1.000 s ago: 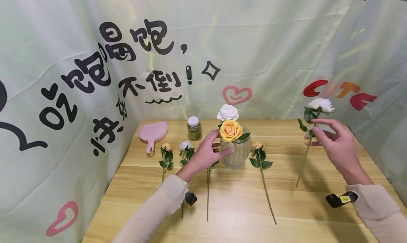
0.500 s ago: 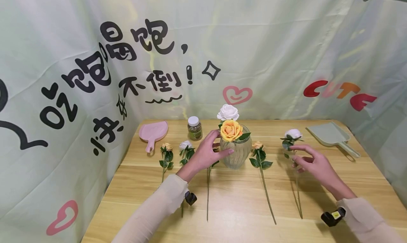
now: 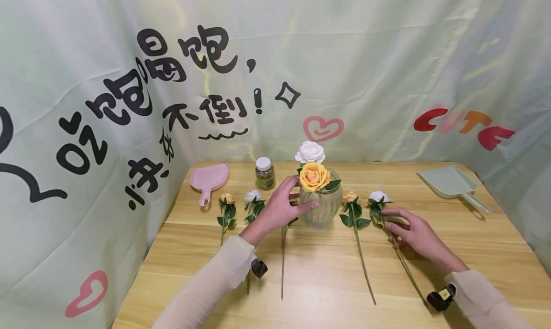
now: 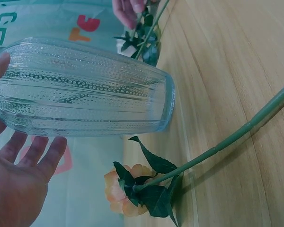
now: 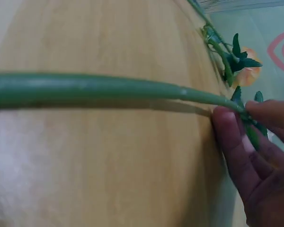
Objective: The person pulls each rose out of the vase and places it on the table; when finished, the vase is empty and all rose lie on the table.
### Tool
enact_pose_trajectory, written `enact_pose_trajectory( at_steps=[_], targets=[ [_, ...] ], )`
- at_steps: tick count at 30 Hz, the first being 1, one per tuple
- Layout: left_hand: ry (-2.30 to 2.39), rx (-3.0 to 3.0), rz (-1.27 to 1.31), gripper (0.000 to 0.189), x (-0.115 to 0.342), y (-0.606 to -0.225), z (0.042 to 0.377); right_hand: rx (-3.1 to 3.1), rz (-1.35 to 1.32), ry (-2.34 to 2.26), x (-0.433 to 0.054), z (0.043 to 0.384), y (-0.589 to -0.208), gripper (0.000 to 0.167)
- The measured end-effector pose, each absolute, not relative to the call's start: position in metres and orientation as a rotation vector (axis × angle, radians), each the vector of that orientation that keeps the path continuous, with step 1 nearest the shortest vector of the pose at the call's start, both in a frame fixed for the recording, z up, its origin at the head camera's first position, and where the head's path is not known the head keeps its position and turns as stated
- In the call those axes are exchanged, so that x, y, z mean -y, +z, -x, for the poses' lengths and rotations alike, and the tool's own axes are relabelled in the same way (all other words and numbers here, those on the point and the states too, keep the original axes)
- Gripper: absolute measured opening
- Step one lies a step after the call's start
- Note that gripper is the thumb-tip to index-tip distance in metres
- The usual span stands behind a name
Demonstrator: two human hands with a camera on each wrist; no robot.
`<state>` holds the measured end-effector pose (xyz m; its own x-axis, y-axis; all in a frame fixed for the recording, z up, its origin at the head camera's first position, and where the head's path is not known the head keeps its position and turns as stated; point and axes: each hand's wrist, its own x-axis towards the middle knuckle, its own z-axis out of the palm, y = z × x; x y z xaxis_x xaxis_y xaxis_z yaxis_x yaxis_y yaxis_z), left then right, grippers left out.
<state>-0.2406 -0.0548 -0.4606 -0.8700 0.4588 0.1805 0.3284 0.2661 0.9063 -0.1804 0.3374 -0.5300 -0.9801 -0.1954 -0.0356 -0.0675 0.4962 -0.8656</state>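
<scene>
A ribbed clear glass vase (image 3: 320,209) stands upright at the table's middle, with a white rose (image 3: 310,152) and an orange rose (image 3: 314,177) showing at its mouth. My left hand (image 3: 281,205) holds the vase from the left, thumb across the near side and fingers round the far side. On the right, my right hand (image 3: 413,231) pinches the green stem (image 5: 132,90) of another white rose (image 3: 379,197) just below its leaves, low over the wood. Beside it lies an orange rose (image 3: 353,207), its stem toward the near edge.
Left of the vase lie another orange rose (image 3: 227,204), a white rose (image 3: 254,202) and a further stem (image 3: 282,267), partly behind my left arm. Farther back are a pink dustpan (image 3: 209,178), a white-lidded jar (image 3: 265,173) and, at right, a grey-green dustpan (image 3: 449,183). Printed cloth hangs behind.
My right hand has come down and leftward with the white rose, from raised at the right to low beside the orange rose. The grey-green dustpan has come into sight. My left hand stays on the vase.
</scene>
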Motion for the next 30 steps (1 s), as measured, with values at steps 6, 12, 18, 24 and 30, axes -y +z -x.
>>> enact_pose_trajectory(
  at_steps=[6, 12, 18, 24, 30],
  targets=[
    [1.673, -2.401, -0.747, 0.077, 0.055, -0.46, 0.24, -2.708, 0.171, -1.413, -0.334, 0.18, -0.532, 0.045],
    [1.675, -2.401, -0.747, 0.077, 0.055, -0.461, 0.24, -2.809, 0.18, -1.327, -0.324, 0.179, -0.529, 0.04],
    [1.667, -2.402, -0.744, 0.077, 0.055, -0.461, 0.24, -2.865, 0.22, -1.191, -0.323, 0.177, -0.524, 0.046],
    [1.674, -2.397, -0.741, 0.077, 0.054, -0.46, 0.24, -2.877, 0.212, -1.146, -0.332, 0.176, -0.516, 0.059],
    [1.68, -2.392, -0.743, 0.077, 0.055, -0.46, 0.241, -3.026, 0.24, -1.183, -0.341, 0.183, -0.499, 0.055]
  ],
)
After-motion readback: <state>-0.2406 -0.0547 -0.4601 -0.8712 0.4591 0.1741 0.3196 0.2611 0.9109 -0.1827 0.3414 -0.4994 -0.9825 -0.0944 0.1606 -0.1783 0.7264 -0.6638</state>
